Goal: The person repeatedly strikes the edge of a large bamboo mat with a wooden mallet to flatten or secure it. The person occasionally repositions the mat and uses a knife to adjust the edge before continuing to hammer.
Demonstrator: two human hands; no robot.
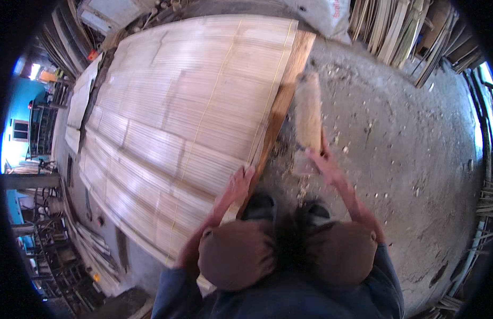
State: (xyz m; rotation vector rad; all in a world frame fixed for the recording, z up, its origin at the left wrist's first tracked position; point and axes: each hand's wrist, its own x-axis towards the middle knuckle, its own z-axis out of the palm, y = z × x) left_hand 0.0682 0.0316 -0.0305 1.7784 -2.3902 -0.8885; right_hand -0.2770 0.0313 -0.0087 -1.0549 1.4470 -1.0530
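Observation:
A large mat of pale thin slats, crossed by yellow cords, lies on a wooden board that shows along the mat's right edge. My left hand rests on the mat's near right edge, fingers lying out against the slats. In my right hand is a long pale wooden block, gripped by its near end and held just right of the board, over the floor. The block is smeared by motion, and its underside is hidden. My knees are bent below, between my forearms.
Grey floor with scattered chips spreads to the right. Bundles of wooden strips lean at the far right, beside a white sack. Dark racks and loose strips line the left side. My feet stand beside the board.

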